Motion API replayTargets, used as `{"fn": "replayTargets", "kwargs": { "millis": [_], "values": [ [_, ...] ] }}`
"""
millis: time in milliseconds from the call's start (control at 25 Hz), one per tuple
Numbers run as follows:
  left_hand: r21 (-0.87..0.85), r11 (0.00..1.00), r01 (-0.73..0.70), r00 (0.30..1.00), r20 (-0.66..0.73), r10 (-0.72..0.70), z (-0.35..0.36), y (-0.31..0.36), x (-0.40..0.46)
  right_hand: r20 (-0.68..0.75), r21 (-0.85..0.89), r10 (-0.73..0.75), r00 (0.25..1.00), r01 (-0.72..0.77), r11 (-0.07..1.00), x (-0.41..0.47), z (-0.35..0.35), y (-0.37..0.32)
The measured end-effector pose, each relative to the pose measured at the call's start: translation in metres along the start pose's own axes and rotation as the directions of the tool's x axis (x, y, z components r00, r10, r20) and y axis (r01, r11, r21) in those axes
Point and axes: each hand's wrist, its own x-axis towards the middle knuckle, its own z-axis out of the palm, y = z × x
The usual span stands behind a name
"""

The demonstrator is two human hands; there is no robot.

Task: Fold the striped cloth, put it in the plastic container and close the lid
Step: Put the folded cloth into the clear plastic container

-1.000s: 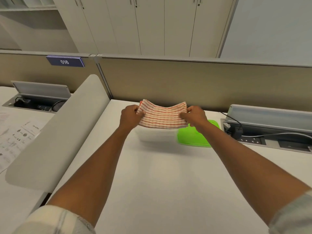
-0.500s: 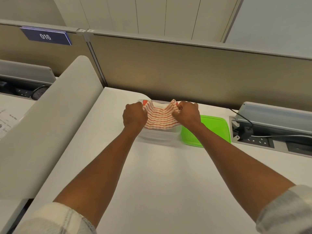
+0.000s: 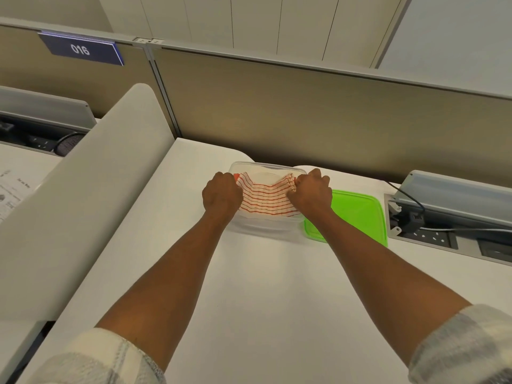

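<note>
Head view, our left hand and right hand closed on the striped cloth, now lowered from above into the plastic container, green lid right beside it.

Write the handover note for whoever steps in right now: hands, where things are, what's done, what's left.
Left hand: grip closed on the left edge of the striped cloth.
Right hand: grip closed on the cloth's right edge.
Cloth: folded, lowered into the clear plastic container, sagging in the middle; whether it is fully seated cannot be told.
Green lid: flat on the desk, just right of the container, partly under the right forearm.
Done: folding; cloth in the container.
Left: let go of the cloth, press it down if needed, pick up the lid and close the container.
</note>
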Motion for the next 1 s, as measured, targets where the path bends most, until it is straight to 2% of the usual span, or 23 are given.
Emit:
{"fn": "replayTargets", "kwargs": {
  "millis": [280,360,520,640,720,840,1000],
  "values": [
    [0.213,0.970,-0.116,0.993,0.021,0.114,0.004,-0.001,-0.001,0.022,-0.068,-0.022,0.999,0.024,0.997,0.004,0.008,0.004],
    [0.211,0.970,-0.117,0.993,0.021,0.115,0.007,0.000,0.003,0.048,-0.070,-0.022,0.999,0.026,0.997,0.006,0.007,0.005],
    [0.139,0.985,-0.101,0.992,-0.060,0.110,0.014,0.001,0.001,0.092,0.046,-0.056,0.994,0.052,0.998,0.005,0.005,0.015],
    [0.124,0.987,-0.106,0.989,-0.088,0.117,0.012,0.002,0.000,-0.024,0.197,-0.158,0.987,0.160,0.967,-0.001,0.005,0.024],
    [0.148,0.979,-0.141,0.971,-0.173,0.166,0.005,0.010,-0.005,-0.096,0.278,-0.216,0.972,0.235,0.931,-0.006,-0.004,0.035],
    [0.165,0.928,-0.334,0.876,-0.308,0.371,0.000,0.034,-0.026,-0.164,0.324,-0.245,0.956,0.287,0.901,-0.014,-0.019,0.057],
    [0.147,0.738,-0.658,0.663,-0.351,0.661,0.010,0.076,-0.068,-0.162,0.287,-0.204,0.965,0.244,0.926,-0.026,-0.028,0.101]
  ]
}}
